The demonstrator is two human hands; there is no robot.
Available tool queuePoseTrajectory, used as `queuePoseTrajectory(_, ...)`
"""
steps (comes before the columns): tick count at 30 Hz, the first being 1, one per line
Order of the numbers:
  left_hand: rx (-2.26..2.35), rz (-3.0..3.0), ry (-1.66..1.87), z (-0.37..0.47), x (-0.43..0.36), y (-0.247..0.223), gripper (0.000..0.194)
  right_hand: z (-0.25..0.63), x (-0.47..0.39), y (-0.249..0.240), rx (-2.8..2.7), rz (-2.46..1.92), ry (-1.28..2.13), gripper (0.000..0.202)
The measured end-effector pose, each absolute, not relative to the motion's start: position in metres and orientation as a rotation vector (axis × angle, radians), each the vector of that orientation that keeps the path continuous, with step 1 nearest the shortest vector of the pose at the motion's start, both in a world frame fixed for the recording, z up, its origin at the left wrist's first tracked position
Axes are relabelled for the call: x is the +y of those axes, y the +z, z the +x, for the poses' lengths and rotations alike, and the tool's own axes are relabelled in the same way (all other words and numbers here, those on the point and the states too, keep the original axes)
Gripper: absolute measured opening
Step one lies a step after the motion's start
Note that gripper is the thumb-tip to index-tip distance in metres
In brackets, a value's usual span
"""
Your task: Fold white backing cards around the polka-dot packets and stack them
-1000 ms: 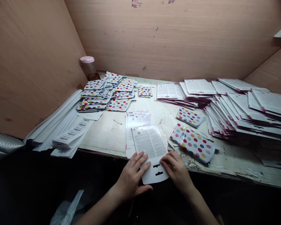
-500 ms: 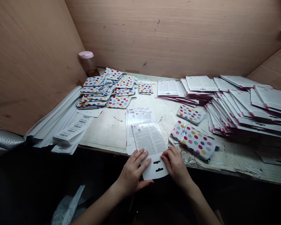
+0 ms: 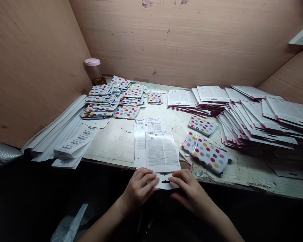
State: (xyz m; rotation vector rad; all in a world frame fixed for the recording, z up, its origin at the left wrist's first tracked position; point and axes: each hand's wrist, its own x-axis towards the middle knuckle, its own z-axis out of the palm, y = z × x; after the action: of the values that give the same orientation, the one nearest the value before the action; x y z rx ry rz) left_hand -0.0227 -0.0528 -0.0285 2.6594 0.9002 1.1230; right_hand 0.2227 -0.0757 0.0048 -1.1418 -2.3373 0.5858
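Printed card (image 3: pixel 163 153) is laid partly over other cards (image 3: pixel 140 146) at the near edge of the table (image 3: pixel 111 143), its flap (image 3: pixel 171 185) extended past that edge. Step in hand is judged to be bending or squaring of the flap along the crease. For the next move, even pressure at both sides seems to be needed, with the printed part kept flat and unshifted.

Long axis is pointed away from the person, nearly straight toward the back wall (image 3: pixel 154 43); barcode end is set far, slotted flap end near.

Flap's left side is touched by the left hand (image 3: pixel 138 188), fingers curled; whether it is pinched cannot be told, underside being hidden. Flap's right side is met by fingertips of the right hand (image 3: pixel 192 191); its blurred thumb is spread well below, so no closed pinch is seen there.
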Motion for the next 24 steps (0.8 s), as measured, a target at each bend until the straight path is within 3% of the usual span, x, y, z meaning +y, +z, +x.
queuePoseTrajectory(6,1.341,2.316,1.286,-0.011,-0.050,-0.030,0.018,0.203,-0.040,-0.019,-2.007,-1.234,0.377,0.010)
queuePoseTrajectory(12,1.024,2.849,1.187,-0.026,-0.043,-0.018,0.028,0.189,-0.061,-0.019,-2.187,-1.241,-0.182,0.023)
queuePoseTrajectory(17,0.847,2.836,1.253,-0.033,-0.024,0.026,0.034,0.189,-0.056,0.028,-2.325,-1.144,-0.491,0.036)
queuePoseTrajectory(20,1.346,2.420,1.273,-0.037,0.003,0.038,0.059,0.206,-0.010,0.062,-2.180,-1.096,-0.576,0.040)
queuePoseTrajectory(24,2.076,1.975,0.766,-0.026,0.033,0.017,0.085,0.231,0.110,0.076,-2.196,-1.580,-0.389,0.042)
